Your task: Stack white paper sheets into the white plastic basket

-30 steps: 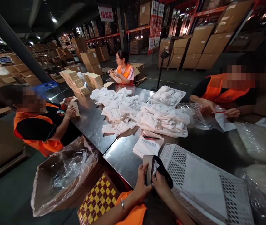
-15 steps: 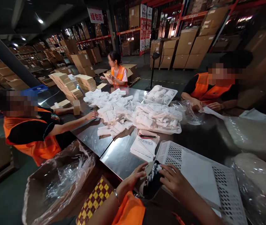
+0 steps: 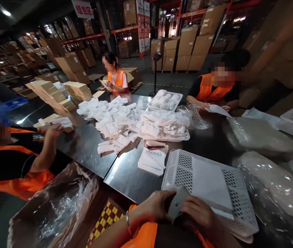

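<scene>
Card (image 3: 176, 204), grey and flat, sits pinched between our left hand (image 3: 154, 207) and right hand (image 3: 197, 210) at the tabletop (image 3: 128, 175) edge, just before the white basket (image 3: 185, 164), both hands grasping it, probably to steady it.

Bare steel table (image 3: 126, 174) directly ahead-left of the left hand (image 3: 153, 206): open lane. Right hand (image 3: 198, 212) sits against the white perforated basket (image 3: 180, 168), which blocks the right-forward path. Flat white bag stack (image 3: 153, 158) lies just beyond the open patch. Farther out, the heap of white packets (image 3: 126, 120) spans the centre. Plastic-lined carton (image 3: 53, 206) blocks below the left table edge.
</scene>
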`<state>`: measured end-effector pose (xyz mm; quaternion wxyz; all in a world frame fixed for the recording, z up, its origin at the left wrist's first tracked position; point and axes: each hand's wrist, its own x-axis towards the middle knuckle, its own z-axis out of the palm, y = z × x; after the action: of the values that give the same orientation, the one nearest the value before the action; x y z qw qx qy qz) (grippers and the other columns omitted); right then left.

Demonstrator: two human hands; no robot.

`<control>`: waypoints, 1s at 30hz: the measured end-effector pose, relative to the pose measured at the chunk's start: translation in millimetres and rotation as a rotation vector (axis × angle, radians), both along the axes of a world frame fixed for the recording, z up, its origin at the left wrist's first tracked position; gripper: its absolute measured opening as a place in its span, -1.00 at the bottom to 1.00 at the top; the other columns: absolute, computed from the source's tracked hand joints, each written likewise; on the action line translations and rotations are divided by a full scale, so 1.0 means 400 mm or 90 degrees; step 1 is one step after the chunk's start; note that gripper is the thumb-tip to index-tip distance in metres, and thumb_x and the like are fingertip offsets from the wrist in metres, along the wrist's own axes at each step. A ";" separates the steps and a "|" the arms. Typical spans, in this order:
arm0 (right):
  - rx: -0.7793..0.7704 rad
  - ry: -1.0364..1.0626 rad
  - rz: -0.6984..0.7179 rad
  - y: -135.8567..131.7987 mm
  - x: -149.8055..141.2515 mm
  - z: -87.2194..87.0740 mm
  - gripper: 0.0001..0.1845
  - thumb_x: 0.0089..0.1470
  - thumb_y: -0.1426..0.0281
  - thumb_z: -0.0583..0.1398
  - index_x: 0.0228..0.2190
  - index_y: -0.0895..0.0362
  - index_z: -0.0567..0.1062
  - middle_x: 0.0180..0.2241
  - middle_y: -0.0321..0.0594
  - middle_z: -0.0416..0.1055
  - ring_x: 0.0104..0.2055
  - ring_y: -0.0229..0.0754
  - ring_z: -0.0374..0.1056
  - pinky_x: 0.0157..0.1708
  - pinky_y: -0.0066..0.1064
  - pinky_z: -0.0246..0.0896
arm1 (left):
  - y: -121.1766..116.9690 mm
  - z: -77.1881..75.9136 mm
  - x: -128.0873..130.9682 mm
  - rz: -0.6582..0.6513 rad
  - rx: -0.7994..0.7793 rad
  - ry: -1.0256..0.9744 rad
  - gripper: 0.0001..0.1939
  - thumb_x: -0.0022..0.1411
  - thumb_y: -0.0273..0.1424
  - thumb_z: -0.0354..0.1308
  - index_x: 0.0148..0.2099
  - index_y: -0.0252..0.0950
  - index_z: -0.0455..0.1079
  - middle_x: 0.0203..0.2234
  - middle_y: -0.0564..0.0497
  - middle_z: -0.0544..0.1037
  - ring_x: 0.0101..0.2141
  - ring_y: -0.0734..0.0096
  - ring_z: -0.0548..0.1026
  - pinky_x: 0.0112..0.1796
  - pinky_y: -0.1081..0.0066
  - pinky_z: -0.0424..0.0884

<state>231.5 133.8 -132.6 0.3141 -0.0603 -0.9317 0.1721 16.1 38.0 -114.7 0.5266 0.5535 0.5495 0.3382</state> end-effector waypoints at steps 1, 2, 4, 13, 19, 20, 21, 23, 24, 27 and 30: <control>0.019 0.015 -0.035 -0.013 0.008 -0.005 -0.84 0.21 0.48 0.05 -0.30 0.12 0.43 -0.37 -0.20 0.46 -0.27 -0.18 0.37 -0.26 -0.36 0.34 | -0.006 0.012 0.007 0.005 0.022 0.000 -0.09 -0.19 -0.54 0.38 0.27 -0.21 0.28 0.12 -0.05 0.45 0.06 0.03 0.44 0.12 0.16 0.36; 0.029 0.026 -0.069 -0.026 0.014 -0.007 -0.84 0.19 0.50 0.06 -0.27 0.12 0.44 -0.34 -0.19 0.47 -0.22 -0.17 0.38 -0.23 -0.35 0.34 | -0.011 0.021 0.016 0.011 0.043 -0.001 -0.13 -0.15 -0.58 0.32 0.27 -0.21 0.27 0.14 -0.04 0.43 0.09 0.06 0.42 0.15 0.17 0.33; 0.035 0.037 -0.121 -0.052 0.021 -0.002 -0.82 0.18 0.53 0.07 -0.24 0.12 0.45 -0.31 -0.17 0.47 -0.18 -0.17 0.38 -0.21 -0.36 0.36 | -0.018 0.027 0.034 -0.001 0.092 -0.009 -0.17 -0.09 -0.64 0.20 0.29 -0.21 0.26 0.18 -0.04 0.38 0.15 0.12 0.36 0.20 0.19 0.25; -0.032 0.065 -0.308 -0.167 0.014 0.056 -0.78 0.20 0.56 0.04 -0.33 0.11 0.45 -0.41 -0.23 0.44 -0.31 -0.25 0.41 -0.32 -0.45 0.41 | -0.046 -0.026 0.067 -0.068 0.157 0.040 -0.24 -0.01 -0.60 0.18 0.28 -0.21 0.26 0.18 -0.05 0.38 0.13 0.17 0.40 0.14 0.25 0.35; -0.029 0.064 -0.432 -0.238 0.027 0.033 -0.78 0.16 0.55 0.05 -0.42 0.10 0.44 -0.46 -0.25 0.40 -0.35 -0.25 0.40 -0.34 -0.46 0.41 | -0.053 -0.013 0.073 -0.196 0.155 0.057 -0.15 -0.09 -0.63 0.18 0.31 -0.27 0.19 0.26 -0.15 0.24 0.22 0.09 0.27 0.19 0.18 0.28; -0.020 0.041 -0.468 -0.251 0.032 0.025 -0.80 0.12 0.55 0.06 -0.40 0.10 0.46 -0.42 -0.22 0.43 -0.30 -0.22 0.41 -0.29 -0.41 0.42 | -0.057 -0.015 0.078 -0.216 0.154 0.058 -0.17 -0.06 -0.60 0.20 0.30 -0.25 0.20 0.25 -0.14 0.26 0.21 0.10 0.28 0.19 0.18 0.29; -0.006 0.003 -0.498 -0.266 0.039 0.015 -0.80 0.07 0.54 0.08 -0.33 0.11 0.48 -0.33 -0.17 0.47 -0.21 -0.16 0.42 -0.21 -0.32 0.42 | -0.062 -0.021 0.085 -0.238 0.152 0.059 -0.23 -0.02 -0.56 0.21 0.28 -0.22 0.23 0.22 -0.11 0.32 0.19 0.12 0.32 0.17 0.20 0.31; -0.001 -0.106 -0.514 -0.301 0.053 -0.007 -0.59 -0.08 0.51 0.12 -0.13 0.15 0.48 -0.09 -0.07 0.47 0.01 0.00 0.37 0.01 -0.09 0.34 | -0.074 -0.041 0.099 -0.276 0.134 0.074 -0.42 0.07 -0.46 0.22 0.17 -0.17 0.32 0.09 -0.07 0.47 0.07 0.16 0.44 0.08 0.23 0.39; -0.033 -0.161 -0.505 -0.320 0.061 -0.020 -0.48 -0.15 0.50 0.12 -0.06 0.16 0.47 -0.02 -0.04 0.45 0.08 0.05 0.33 0.10 0.01 0.25 | -0.078 -0.055 0.105 -0.291 0.116 0.082 -0.49 0.07 -0.40 0.26 0.11 -0.18 0.34 0.00 -0.08 0.52 -0.02 0.17 0.49 0.01 0.25 0.44; -0.255 -0.249 -0.486 -0.377 0.097 -0.081 -0.44 -0.26 0.49 0.12 -0.11 0.12 0.51 -0.09 -0.09 0.50 0.05 0.05 0.36 0.20 0.01 0.12 | -0.064 -0.104 0.116 -0.251 0.042 0.053 -0.42 -0.04 -0.16 0.37 -0.01 -0.24 0.29 -0.21 -0.09 0.53 -0.24 0.22 0.51 -0.20 0.30 0.47; -0.526 -0.152 -0.617 -0.433 0.171 -0.189 -0.55 -0.23 0.40 0.11 -0.21 0.06 0.55 -0.18 -0.11 0.52 -0.06 0.05 0.42 0.09 -0.10 0.25 | -0.009 -0.150 0.112 -0.112 -0.047 0.082 -0.59 0.22 -0.06 0.02 -0.05 -0.27 0.24 -0.19 -0.11 0.48 -0.26 0.27 0.49 -0.22 0.30 0.46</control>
<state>299.9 -39.4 -208.0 0.2016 -0.6087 -0.6844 0.3469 60.9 34.2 -174.7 0.5376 0.6004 0.5439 0.2339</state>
